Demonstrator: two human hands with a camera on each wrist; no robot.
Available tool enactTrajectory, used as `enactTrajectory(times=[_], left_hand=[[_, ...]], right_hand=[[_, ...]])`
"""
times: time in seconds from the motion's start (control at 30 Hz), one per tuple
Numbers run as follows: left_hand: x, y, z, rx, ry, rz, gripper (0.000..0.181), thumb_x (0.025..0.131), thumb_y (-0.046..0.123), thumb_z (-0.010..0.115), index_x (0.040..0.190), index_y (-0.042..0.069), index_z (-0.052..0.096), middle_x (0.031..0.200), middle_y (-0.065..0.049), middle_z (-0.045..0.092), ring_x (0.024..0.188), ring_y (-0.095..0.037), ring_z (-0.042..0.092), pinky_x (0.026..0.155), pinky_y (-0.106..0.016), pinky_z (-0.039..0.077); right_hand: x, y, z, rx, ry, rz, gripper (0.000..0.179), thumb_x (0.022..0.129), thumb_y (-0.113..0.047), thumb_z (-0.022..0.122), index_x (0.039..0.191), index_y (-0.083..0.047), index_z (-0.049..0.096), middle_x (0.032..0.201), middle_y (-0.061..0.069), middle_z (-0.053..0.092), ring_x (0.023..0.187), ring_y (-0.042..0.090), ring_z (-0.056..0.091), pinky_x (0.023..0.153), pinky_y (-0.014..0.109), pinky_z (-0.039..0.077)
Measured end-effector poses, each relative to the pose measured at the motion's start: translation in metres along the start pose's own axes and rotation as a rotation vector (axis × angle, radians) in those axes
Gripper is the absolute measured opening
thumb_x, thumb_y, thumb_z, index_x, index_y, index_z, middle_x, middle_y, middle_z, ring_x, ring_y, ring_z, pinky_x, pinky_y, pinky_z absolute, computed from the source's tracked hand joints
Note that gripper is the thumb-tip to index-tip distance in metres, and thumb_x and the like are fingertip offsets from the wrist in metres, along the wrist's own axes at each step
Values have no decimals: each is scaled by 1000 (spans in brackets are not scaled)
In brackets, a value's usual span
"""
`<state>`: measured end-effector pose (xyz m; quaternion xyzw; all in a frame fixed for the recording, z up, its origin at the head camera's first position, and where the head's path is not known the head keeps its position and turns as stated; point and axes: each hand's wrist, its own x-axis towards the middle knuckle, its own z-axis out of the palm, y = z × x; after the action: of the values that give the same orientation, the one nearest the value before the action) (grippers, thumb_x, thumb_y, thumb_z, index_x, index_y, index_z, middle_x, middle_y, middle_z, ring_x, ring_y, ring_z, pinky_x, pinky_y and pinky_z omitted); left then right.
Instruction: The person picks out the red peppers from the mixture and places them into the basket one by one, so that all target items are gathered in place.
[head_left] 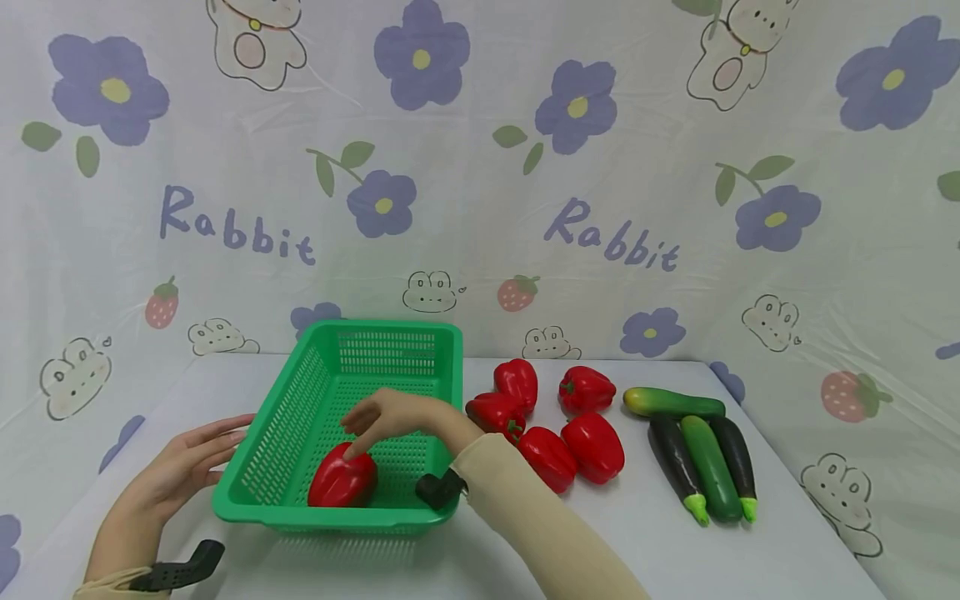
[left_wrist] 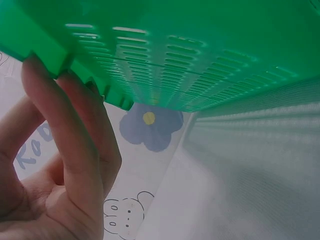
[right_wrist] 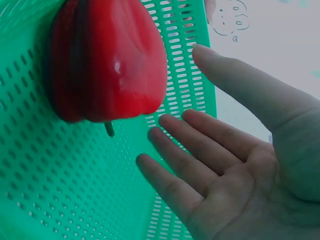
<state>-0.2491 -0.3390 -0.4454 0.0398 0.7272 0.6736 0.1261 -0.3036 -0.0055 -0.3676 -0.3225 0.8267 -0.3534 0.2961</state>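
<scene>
A red bell pepper [head_left: 342, 477] lies in the near left part of a green plastic basket [head_left: 341, 515]. In the right wrist view the same bell pepper [right_wrist: 112, 60] shows its short stem, with a gap between it and the spread fingers of my right hand [right_wrist: 235, 175]. Inside the basket, my right hand [head_left: 397, 417] hovers over the pepper, holding nothing. My left hand [head_left: 176, 471] is at the basket's left outer side. From its own wrist view, the left hand [left_wrist: 70, 150] has its fingertips right at the underside of the basket's rim [left_wrist: 30, 35].
Several red bell peppers [head_left: 592, 447] sit close together to the right of the basket. Farther right are two eggplants [head_left: 675, 458], a green cucumber [head_left: 708, 467] and a yellow-tipped cucumber [head_left: 675, 403]. A printed curtain [head_left: 480, 167] hangs behind the white table [head_left: 615, 533].
</scene>
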Motion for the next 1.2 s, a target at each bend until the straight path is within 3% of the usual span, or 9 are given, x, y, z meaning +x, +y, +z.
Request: enactTrajectory(times=[0.2,0.4,0.73,1.2], left_hand=[[0,0,0,-9,5,-3,28,103,20,50,123,35,61,112,26,65,104,3,64,83,-32,55],[0,0,0,-3,11,2,28,102,21,50,124,35,62,112,27,65,104,5,63,83,-32,55],[0,1,1,-18,11,7,28,103,19,50,124,33,62,112,25,65,104,4,63,82,-33,56],[-1,1,1,3,17,2,27,102,21,51,123,35,62,111,27,65,103,6,62,83,-33,55]], right_hand=[[-8,1,-7,33,30,-23,53,86,-24,73,136,-13,57,133,3,63,126,19,58,93,28,53],[-16,5,-11,75,58,-68,55,87,-24,73,138,-12,55,138,5,60,133,24,53,99,30,50],[-32,13,-19,96,144,-96,58,87,-26,74,140,-17,53,140,-1,58,134,18,51,102,31,47],[-61,21,-34,129,253,-167,64,86,-23,74,144,-16,47,145,3,53,137,21,49,106,38,46]])
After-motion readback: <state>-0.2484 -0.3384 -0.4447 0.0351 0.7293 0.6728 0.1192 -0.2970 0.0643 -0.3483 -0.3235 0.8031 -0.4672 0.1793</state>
